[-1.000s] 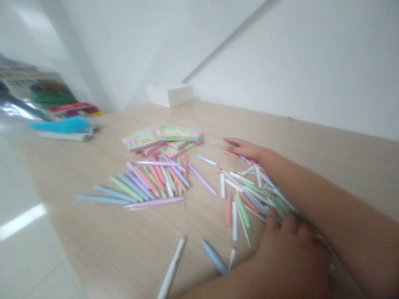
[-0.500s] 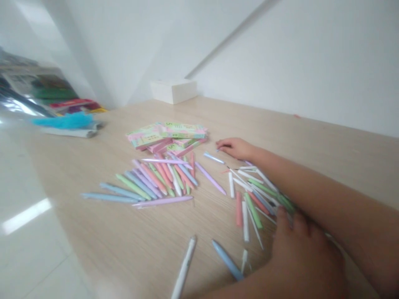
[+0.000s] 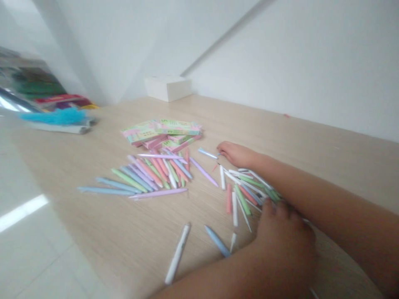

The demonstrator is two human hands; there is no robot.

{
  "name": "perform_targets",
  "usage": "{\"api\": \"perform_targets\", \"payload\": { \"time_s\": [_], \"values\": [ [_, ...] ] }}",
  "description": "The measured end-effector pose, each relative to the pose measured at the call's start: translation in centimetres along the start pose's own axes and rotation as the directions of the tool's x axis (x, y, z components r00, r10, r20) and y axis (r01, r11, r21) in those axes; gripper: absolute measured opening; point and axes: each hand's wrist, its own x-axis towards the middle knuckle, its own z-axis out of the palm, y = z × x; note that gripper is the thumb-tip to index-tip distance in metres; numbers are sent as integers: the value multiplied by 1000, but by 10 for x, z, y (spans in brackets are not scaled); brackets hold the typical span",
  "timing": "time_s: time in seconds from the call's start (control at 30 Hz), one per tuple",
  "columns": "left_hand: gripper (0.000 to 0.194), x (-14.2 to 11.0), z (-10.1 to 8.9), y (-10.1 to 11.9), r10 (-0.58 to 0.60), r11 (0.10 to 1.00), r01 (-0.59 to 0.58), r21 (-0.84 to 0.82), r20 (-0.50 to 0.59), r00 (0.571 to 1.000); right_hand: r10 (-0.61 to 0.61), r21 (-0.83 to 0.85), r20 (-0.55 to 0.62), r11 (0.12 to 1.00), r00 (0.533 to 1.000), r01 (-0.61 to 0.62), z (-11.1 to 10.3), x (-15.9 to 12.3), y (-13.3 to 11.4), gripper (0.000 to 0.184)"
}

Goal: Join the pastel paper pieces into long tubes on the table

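Note:
My left hand (image 3: pixel 285 238) lies on the near side of a heap of loose pen parts (image 3: pixel 245 199), fingertips slightly apart on it. White, green, red and blue barrels and thin refills make up the heap. Farther back, my right hand (image 3: pixel 235 153) has curled fingers, with a tiny blue pen part (image 3: pixel 220 154) showing at the fingertips. Just left of it lies a light blue pen piece (image 3: pixel 208 153). A white pen (image 3: pixel 177 254) and a blue pen barrel (image 3: pixel 217 241) are near my left forearm.
Many pastel pens (image 3: pixel 156 172) lie fanned out left of the heap. Behind them are stacked pink and green pen boxes (image 3: pixel 162 133). A white box (image 3: pixel 168 88) stands by the wall. Blue fluffy material (image 3: pixel 54 116) and other goods are at the far left table edge.
The view has shifted slightly, so the scene sits farther up and left. Against the table, my right hand has moved a little right, away from the light blue piece. My left hand stays on the heap.

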Motion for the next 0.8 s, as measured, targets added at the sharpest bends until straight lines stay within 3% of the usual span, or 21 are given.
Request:
{"api": "perform_targets", "payload": {
  "time_s": [0.2, 0.37, 0.53, 0.8],
  "values": [
    [41, 1, 5, 0, 25, 1000, -25, 4, -60, 998, -2, -81, 80, 997, 997, 9, -14, -43, -8, 20],
    [40, 1, 4, 2, 21, 1000, -21, 16, -11, 1000, 5, -160, 165, 987, 986, 21, -30, -71, -17, 20],
    [34, 0, 0, 3, 101, 994, -101, 52, 12, 995, 32, -238, 214, 971, 976, 20, -37, -88, -23, 15],
    [25, -2, -5, 3, 190, 979, -190, 77, 17, 982, 145, -268, 192, 959, 971, -91, -50, -114, -28, 15]
  ]
}}
